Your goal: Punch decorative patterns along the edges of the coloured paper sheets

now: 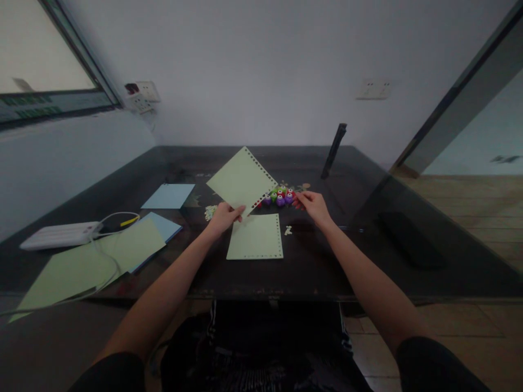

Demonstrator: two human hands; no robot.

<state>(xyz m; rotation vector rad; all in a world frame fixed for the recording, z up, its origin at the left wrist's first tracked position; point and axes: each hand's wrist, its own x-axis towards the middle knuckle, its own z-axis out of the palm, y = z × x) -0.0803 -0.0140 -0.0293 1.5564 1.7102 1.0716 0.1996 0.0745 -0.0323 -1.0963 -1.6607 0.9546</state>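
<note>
My left hand (pixel 224 216) pinches the lower corner of a pale green sheet (pixel 242 179), which is tilted up with punched holes along two edges. Beneath it, a second pale green sheet (pixel 255 238) lies flat, with marks or holes along its right and bottom edges. Several small red, green and purple figures with white round eyes (pixel 280 197) cluster behind, partly covered by the raised sheet. At their right side is my right hand (pixel 314 207), its fingers closed at the nearest figures; what they hold is too small to make out. Small pale bits (pixel 288 230) lie between the hands.
More pale bits (pixel 210 212) sit left of the left hand. Farther left are blue sheets (pixel 169 196), green sheets (pixel 98 261) and a white power strip (pixel 61 235) with a cable. A black upright bar (pixel 334 151) stands back right; a dark flat object (pixel 408 239) lies right.
</note>
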